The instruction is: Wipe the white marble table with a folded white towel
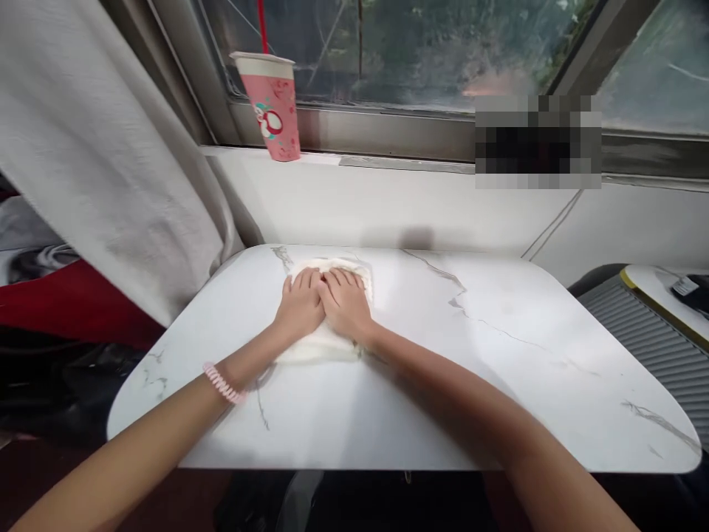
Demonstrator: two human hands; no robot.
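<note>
A folded white cloth (318,349) lies flat on the white marble-patterned table (476,325), left of the table's middle. My left hand (300,301) rests palm down on the cloth, its fingers stretched toward the window. Beside it, my right hand (346,301) also lies flat on the cloth with fingers extended. The two hands touch at the thumbs. Much of the cloth is hidden under them. Around my left wrist is a pink coiled band (223,384).
On the window ledge stands a pink paper cup (275,111) with a red straw. A grey curtain (111,148) hangs at the left, beside red fabric (83,307). At right is a grey ribbed surface (642,340). A blurred patch hides something on the sill.
</note>
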